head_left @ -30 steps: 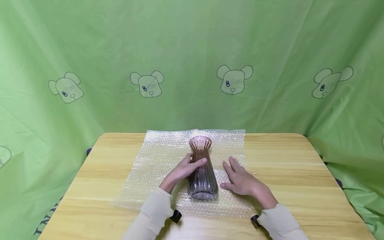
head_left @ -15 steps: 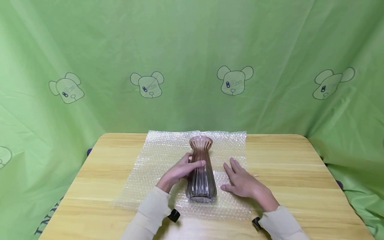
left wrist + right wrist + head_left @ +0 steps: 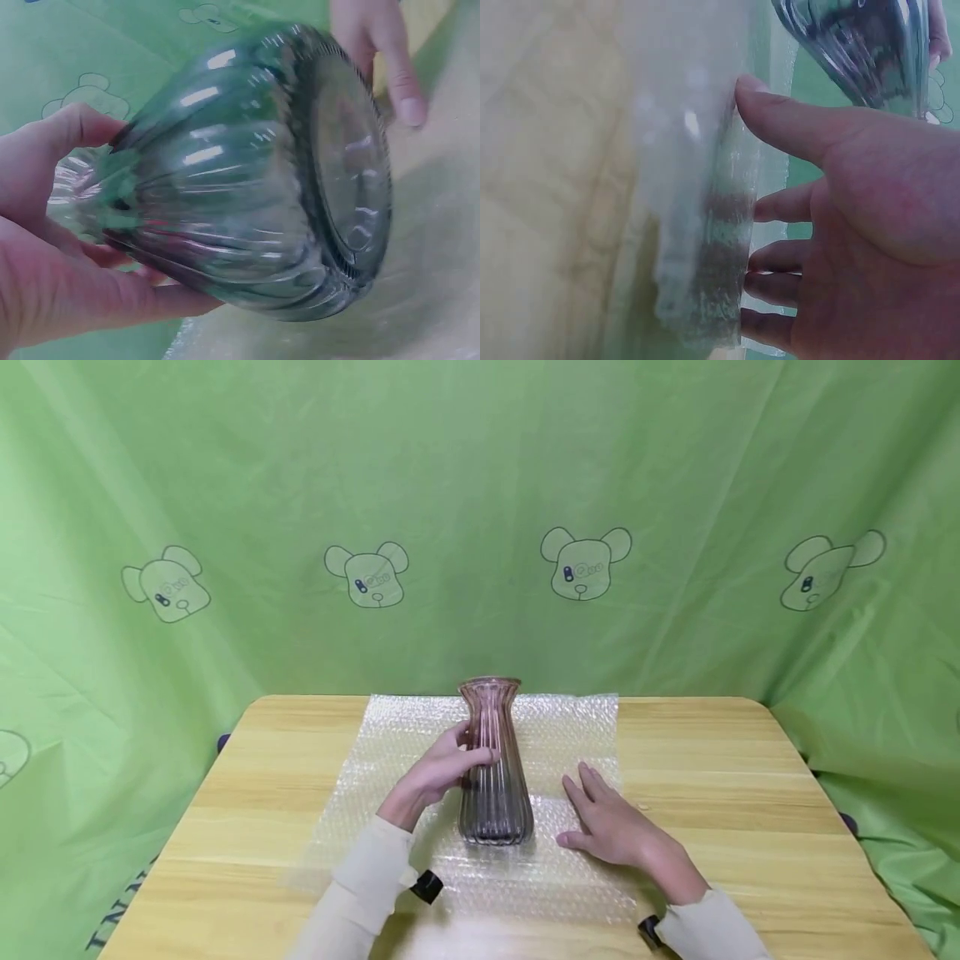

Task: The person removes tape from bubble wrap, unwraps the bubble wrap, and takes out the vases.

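A ribbed glass vase (image 3: 495,793), pink at the flared top and grey toward the base, is tilted over a sheet of bubble wrap (image 3: 375,793). My left hand (image 3: 442,766) grips it around the middle, thumb across the front. In the left wrist view the underside of the vase (image 3: 247,180) faces the camera, and the fingers wrap its narrower part. Fingers spread, my right hand (image 3: 611,822) rests on the right side of the bubble wrap. The right wrist view has its fingertips touching the wrap (image 3: 720,225), with the vase beyond.
The bubble wrap lies on a wooden table (image 3: 750,810), reaching its back edge. A green curtain (image 3: 480,485) with bear-head outlines hangs behind and at both sides. A small pale scrap (image 3: 642,807) lies just right of the right hand.
The left hand has raised the vase and shifted it slightly left and away, so its rim now overlaps the table's back edge. The right hand has barely moved.
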`<move>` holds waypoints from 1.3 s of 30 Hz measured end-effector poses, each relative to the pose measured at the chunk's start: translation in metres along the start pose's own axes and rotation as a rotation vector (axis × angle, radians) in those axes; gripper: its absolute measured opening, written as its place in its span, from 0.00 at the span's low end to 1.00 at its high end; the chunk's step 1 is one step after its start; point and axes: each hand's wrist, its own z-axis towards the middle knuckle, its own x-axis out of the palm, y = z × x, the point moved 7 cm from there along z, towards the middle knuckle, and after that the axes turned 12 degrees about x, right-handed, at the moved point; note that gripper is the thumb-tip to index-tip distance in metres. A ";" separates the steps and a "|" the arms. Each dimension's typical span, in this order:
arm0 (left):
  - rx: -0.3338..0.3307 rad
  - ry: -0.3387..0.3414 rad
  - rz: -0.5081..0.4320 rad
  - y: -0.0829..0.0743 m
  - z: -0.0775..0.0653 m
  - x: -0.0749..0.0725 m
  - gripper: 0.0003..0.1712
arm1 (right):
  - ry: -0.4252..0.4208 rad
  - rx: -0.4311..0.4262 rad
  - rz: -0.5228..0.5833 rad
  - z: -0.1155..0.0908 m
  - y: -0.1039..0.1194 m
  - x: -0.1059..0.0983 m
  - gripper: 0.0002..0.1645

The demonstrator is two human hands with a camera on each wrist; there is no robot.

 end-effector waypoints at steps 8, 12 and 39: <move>0.150 -0.156 0.011 -0.029 0.015 -0.024 0.57 | -0.006 -0.005 0.006 -0.010 -0.001 -0.001 0.55; 0.216 -0.234 0.008 -0.037 0.022 -0.037 0.57 | -0.011 -0.009 -0.001 -0.015 0.001 0.002 0.54; 0.465 -0.250 0.255 -0.066 0.088 -0.032 0.63 | -0.044 -0.001 0.003 -0.048 0.000 0.004 0.52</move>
